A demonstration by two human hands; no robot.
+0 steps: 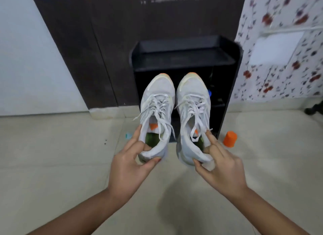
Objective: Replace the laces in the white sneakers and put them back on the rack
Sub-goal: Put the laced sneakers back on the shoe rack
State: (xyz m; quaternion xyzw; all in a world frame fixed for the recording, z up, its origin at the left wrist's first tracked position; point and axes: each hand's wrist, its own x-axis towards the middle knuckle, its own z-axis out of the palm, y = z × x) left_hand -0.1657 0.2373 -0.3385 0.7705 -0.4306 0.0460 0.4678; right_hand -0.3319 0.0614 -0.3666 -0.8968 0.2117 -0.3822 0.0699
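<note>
1. In front of the rack [183, 59], you hold both sneakers off the floor [52, 156], one in each hand, side by side and just apart.
2. Your left hand [129, 166] grips the left sneaker [158, 94] at the heel: thumb under the heel, fingers [134, 138] curled over the collar.
3. Your right hand [222, 166] pinches the right sneaker [192, 93] the same way at its heel, with one finger up along the outer collar.
4. Each sneaker's long axis runs near to far, heels at your hands and toes pointing at the rack's open front, so the rack lies straight beyond the toes. Neither hand is nearer.
5. White laces [160, 103] are threaded in both, ends loose and untied. I cannot tell whether these are the old or the new ones.
6. If new, a straight push away from you should seat them, toes first. Mind the dangling ends catching the shelf edge.
7. An orange cap [230, 138] stands on the floor right of the rack.
</note>
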